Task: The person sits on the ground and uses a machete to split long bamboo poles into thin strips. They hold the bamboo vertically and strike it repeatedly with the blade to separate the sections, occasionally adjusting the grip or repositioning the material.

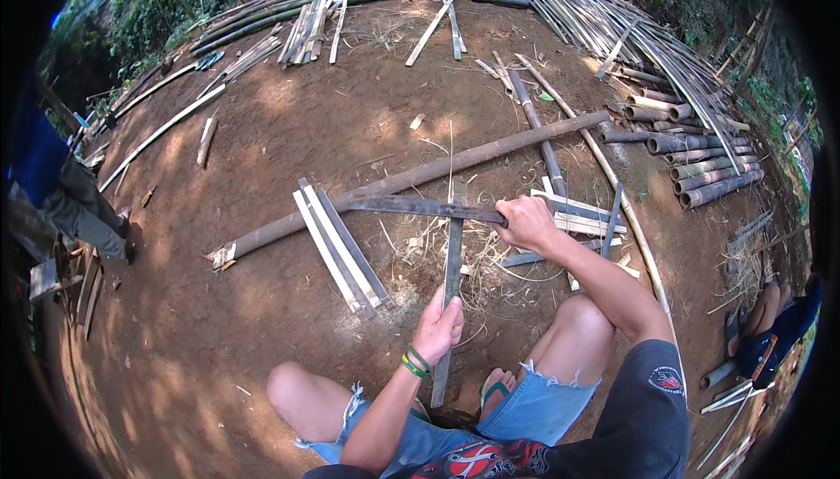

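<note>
My left hand (438, 328) is wrapped round the lower part of a dark bamboo strip (453, 256), which points away from me between my knees. In my right hand (528, 223) is the handle of a machete (411, 206). Its long dark blade reaches to the left and crosses the strip near its far end. A thin pale sliver (451, 146) rises from about that crossing. Just beyond, a bamboo pole (472, 161) lies slantwise on the ground. Several split strips (337, 247) rest against it to the left, and more cut strips (577, 216) lie beside my right hand.
Curly shavings (499, 278) litter the dirt ground ahead of me. Stacked bamboo tubes (709, 168) and long poles (604, 24) lie at the far right. A person (74, 190) stands at the left edge; another person (779, 330) is at the right edge.
</note>
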{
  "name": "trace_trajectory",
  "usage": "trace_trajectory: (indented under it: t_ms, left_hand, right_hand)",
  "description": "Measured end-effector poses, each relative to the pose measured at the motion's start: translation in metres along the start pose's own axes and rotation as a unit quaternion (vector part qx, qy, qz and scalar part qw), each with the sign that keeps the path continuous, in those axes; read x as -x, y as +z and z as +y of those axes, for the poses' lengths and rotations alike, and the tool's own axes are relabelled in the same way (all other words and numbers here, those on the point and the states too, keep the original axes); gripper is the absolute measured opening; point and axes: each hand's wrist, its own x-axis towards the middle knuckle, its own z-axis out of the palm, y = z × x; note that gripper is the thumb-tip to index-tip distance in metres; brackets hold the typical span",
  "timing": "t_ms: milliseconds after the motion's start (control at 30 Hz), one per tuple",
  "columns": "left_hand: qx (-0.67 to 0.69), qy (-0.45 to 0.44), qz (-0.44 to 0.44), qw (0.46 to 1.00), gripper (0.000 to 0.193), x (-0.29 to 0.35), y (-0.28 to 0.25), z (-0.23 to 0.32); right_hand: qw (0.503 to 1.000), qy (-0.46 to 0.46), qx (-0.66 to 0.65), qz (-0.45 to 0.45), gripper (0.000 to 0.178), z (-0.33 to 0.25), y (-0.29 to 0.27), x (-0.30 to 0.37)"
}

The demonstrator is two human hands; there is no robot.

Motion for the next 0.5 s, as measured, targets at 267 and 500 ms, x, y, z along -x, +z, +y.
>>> trace_trajectory:
  t_ms: [267, 500]
  left_hand:
    - [-0.048, 0.023, -0.015, 0.998, 0.05, 0.013, 0.006, 0.006]
    - [0.076, 0.009, -0.061, 0.995, 0.05, 0.006, -0.003, 0.017]
  right_hand:
    - [0.988, 0.142, -0.031, 0.054, 0.022, 0.026, -0.002, -0.007]
    - [0.945, 0.246, -0.189, 0.103, 0.024, 0.008, -0.007, -0.002]
